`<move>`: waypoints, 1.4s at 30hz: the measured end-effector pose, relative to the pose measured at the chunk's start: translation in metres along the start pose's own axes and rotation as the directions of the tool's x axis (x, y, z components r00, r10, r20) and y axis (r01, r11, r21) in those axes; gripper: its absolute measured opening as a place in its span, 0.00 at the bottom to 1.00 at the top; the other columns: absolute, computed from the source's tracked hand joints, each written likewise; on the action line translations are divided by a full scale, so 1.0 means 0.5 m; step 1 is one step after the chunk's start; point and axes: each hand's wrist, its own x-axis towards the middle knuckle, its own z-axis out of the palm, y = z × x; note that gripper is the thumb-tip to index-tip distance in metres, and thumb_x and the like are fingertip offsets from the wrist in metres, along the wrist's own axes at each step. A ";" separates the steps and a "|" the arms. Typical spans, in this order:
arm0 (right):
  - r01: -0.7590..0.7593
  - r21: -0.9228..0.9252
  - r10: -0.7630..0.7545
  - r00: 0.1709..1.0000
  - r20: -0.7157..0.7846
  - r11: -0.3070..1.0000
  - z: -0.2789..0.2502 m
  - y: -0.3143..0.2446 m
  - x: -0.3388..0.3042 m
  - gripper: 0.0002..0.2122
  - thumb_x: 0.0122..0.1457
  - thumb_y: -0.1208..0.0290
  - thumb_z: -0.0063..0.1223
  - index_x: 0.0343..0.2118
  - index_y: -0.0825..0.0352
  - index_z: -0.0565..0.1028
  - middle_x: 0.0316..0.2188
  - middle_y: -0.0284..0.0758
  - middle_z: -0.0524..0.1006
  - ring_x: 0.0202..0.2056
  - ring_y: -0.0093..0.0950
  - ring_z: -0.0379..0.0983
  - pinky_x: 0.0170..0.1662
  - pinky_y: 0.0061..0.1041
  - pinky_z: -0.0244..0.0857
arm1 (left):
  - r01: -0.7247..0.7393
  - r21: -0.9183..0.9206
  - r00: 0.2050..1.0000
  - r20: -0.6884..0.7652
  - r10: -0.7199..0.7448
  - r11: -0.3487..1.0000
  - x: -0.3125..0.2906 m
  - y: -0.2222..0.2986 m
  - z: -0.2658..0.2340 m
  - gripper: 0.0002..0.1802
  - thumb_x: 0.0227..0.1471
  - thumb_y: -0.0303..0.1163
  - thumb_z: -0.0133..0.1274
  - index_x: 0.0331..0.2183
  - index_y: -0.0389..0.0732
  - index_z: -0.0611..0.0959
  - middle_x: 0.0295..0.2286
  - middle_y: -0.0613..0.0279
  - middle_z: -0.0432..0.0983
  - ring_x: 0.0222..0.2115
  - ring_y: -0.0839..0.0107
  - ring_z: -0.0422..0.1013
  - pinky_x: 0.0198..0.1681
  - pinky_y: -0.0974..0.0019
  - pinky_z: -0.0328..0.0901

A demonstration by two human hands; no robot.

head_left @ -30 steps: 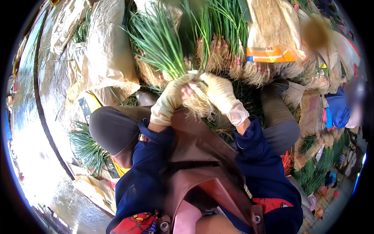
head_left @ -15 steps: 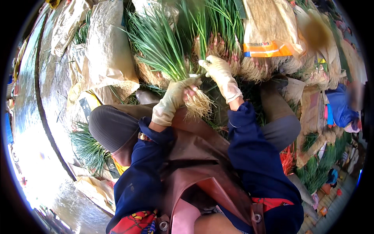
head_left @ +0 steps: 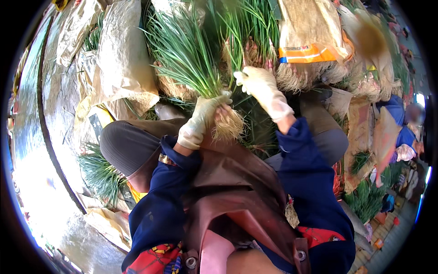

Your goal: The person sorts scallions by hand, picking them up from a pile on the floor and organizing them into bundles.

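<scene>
My left hand (head_left: 205, 116), in a pale rubber glove, is closed round a bunch of spring onions (head_left: 194, 59). The long green leaves point away from me, and the pale stringy roots (head_left: 229, 125) hang out below the fist. Just right of the bunch is my gloved right hand (head_left: 262, 89), its fingers curled and the fingertips drawn together. Loose spring onion stalks (head_left: 237, 41) reach down close to those fingertips. Whether it pinches one of them I cannot make out.
More spring onions (head_left: 264, 27) lie beyond my hands, partly under woven sacks (head_left: 312, 29). Another sack (head_left: 125, 55) covers a pile at the left. Green leaves (head_left: 102, 173) lie beside my left knee (head_left: 127, 148). At the far right is a person in blue (head_left: 404, 137).
My right hand has shifted slightly right and nearer, opening a wider gap to the bunch. My left hand keeps its hold almost in place. The view has turned slightly.
</scene>
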 end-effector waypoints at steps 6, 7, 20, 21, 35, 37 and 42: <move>0.005 -0.358 -0.008 1.000 -0.006 0.934 0.049 -0.014 0.105 0.17 0.56 0.55 0.43 0.30 0.66 0.75 0.25 0.38 0.78 0.31 0.37 0.75 0.37 0.33 0.66 | -0.035 0.126 0.998 0.048 0.030 0.991 -0.026 0.005 0.027 0.12 0.47 0.30 0.57 0.32 0.31 0.81 0.17 0.58 0.77 0.09 0.81 0.66 0.08 0.80 0.55; 0.011 -0.264 0.002 0.999 0.048 0.964 0.033 -0.026 0.091 0.16 0.55 0.57 0.42 0.30 0.65 0.76 0.25 0.38 0.78 0.32 0.37 0.75 0.38 0.33 0.66 | 0.010 0.099 0.996 0.084 -0.019 0.995 -0.025 0.007 0.021 0.12 0.47 0.30 0.57 0.34 0.31 0.81 0.18 0.59 0.77 0.10 0.81 0.66 0.09 0.81 0.55; -0.102 -0.462 0.311 0.860 0.404 0.881 -0.069 0.157 0.039 0.23 0.56 0.48 0.47 0.31 0.69 0.76 0.21 0.37 0.77 0.27 0.31 0.74 0.35 0.32 0.66 | 0.012 -0.021 0.987 0.161 -0.009 1.000 -0.049 0.014 -0.024 0.14 0.48 0.30 0.56 0.37 0.34 0.79 0.20 0.60 0.77 0.12 0.80 0.68 0.10 0.81 0.54; -0.061 -0.609 0.305 0.902 0.306 0.791 -0.071 0.124 0.024 0.27 0.54 0.44 0.47 0.34 0.69 0.77 0.25 0.39 0.78 0.30 0.35 0.75 0.39 0.35 0.65 | 0.021 -0.003 0.984 0.177 -0.021 1.000 -0.044 0.015 -0.024 0.14 0.48 0.30 0.56 0.37 0.34 0.79 0.20 0.60 0.77 0.13 0.80 0.68 0.10 0.82 0.54; 0.487 -0.082 -0.490 0.831 -0.265 0.870 0.102 0.045 -0.049 0.11 0.56 0.64 0.53 0.40 0.63 0.76 0.38 0.34 0.76 0.41 0.24 0.70 0.45 0.23 0.65 | 0.035 -0.227 0.986 0.165 0.003 0.973 -0.023 0.031 -0.023 0.16 0.51 0.30 0.53 0.43 0.35 0.77 0.26 0.59 0.78 0.16 0.77 0.71 0.15 0.80 0.66; 0.452 0.152 -0.359 0.838 -0.411 0.879 0.157 0.051 -0.022 0.20 0.55 0.56 0.52 0.45 0.64 0.72 0.39 0.39 0.74 0.39 0.31 0.71 0.44 0.24 0.64 | 0.063 -0.103 0.992 0.116 -0.051 0.993 -0.028 0.025 -0.006 0.10 0.51 0.32 0.54 0.32 0.35 0.80 0.19 0.64 0.76 0.13 0.82 0.67 0.12 0.82 0.57; 0.099 0.675 -0.002 0.990 -0.143 0.731 0.159 0.046 0.080 0.23 0.52 0.48 0.53 0.40 0.64 0.73 0.32 0.40 0.75 0.32 0.31 0.70 0.38 0.30 0.65 | 0.034 -0.078 0.995 0.092 -0.027 0.996 -0.017 0.018 0.019 0.11 0.52 0.29 0.52 0.36 0.32 0.81 0.20 0.63 0.76 0.12 0.84 0.66 0.12 0.84 0.58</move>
